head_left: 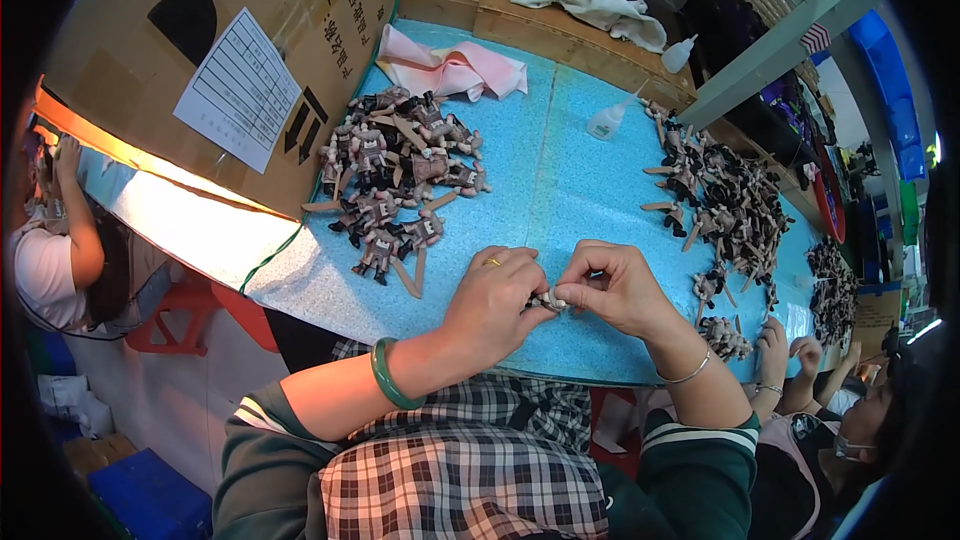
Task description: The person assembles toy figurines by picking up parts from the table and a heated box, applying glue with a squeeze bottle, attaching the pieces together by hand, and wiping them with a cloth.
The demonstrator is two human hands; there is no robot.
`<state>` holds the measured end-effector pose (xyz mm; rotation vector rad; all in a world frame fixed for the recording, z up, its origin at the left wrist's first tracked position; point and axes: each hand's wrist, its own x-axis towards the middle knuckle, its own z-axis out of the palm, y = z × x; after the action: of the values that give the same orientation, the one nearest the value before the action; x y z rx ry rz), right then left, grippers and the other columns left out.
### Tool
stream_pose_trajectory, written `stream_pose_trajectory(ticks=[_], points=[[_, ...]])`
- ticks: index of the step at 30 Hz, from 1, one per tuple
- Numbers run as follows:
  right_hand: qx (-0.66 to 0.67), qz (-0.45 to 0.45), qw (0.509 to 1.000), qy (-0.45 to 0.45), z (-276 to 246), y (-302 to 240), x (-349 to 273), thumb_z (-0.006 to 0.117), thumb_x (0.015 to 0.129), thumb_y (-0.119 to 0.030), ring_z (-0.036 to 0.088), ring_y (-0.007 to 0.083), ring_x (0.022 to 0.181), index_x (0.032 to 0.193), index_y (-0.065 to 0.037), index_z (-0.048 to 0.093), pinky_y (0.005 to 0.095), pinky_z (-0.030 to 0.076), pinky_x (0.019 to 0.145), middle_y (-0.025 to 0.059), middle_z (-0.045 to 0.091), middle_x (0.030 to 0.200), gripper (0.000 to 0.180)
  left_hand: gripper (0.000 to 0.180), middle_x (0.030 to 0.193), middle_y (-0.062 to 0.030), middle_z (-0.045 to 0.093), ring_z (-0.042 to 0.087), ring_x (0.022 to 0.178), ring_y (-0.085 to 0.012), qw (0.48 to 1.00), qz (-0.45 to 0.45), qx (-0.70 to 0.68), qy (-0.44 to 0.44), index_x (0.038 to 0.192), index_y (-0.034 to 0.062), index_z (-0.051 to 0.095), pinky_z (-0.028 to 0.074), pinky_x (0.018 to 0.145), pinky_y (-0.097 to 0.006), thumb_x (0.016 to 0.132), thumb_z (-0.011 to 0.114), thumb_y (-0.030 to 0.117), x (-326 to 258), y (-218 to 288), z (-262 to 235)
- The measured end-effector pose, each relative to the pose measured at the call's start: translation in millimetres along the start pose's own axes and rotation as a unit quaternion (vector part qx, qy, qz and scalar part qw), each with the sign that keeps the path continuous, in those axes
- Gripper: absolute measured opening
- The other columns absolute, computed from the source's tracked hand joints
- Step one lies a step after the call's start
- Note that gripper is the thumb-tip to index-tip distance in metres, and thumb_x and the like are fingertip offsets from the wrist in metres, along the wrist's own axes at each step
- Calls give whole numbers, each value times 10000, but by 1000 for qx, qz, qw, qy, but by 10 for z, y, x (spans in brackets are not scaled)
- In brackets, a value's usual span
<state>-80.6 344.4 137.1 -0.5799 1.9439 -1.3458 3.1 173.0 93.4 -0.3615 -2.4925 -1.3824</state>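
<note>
Small pale toy figure part (549,301), pinched between fingertips of left hand (495,302) and right hand (612,287), held just above blue foam mat's near edge; mostly hidden by fingers, details too small to tell.

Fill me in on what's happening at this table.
A person's left hand and right hand pinch one small toy figure part between them over the blue foam mat. A pile of assembled figures lies to the left, a second pile to the right, with a small squeeze bottle beyond.
</note>
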Motion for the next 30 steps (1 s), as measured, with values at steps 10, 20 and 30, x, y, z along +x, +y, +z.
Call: stream_pose_trajectory(ticks=[10,20,30], points=[[102,38,994,-14,13,115,24,686,808,-89,515,39,572,756,-32,605,180,402,485,5,603,681,112,293,866,-114,594,580,994,-323,1000,21,17,1,861,42,549,415,840,-416,669,764,94,13,13,-20],[179,36,982,43,56,260,-35,659,820,-64,558,63,667,867,-36,595,198,465,544,24,613,809,85,296,910,-133,553,609,811,-301,995,17,-57,-79,991,22,527,491,677,-345,738,679,-10,69,18,-112],[-143,-275,928,209,159,365,-83,660,710,75,645,224,858,968,-45,643,287,534,703,102,622,997,285,316,972,-104,561,623,867,-186,989,-17,-122,-81,1042,-2,555,538,690,-260,752,633,-100,147,-117,-137]])
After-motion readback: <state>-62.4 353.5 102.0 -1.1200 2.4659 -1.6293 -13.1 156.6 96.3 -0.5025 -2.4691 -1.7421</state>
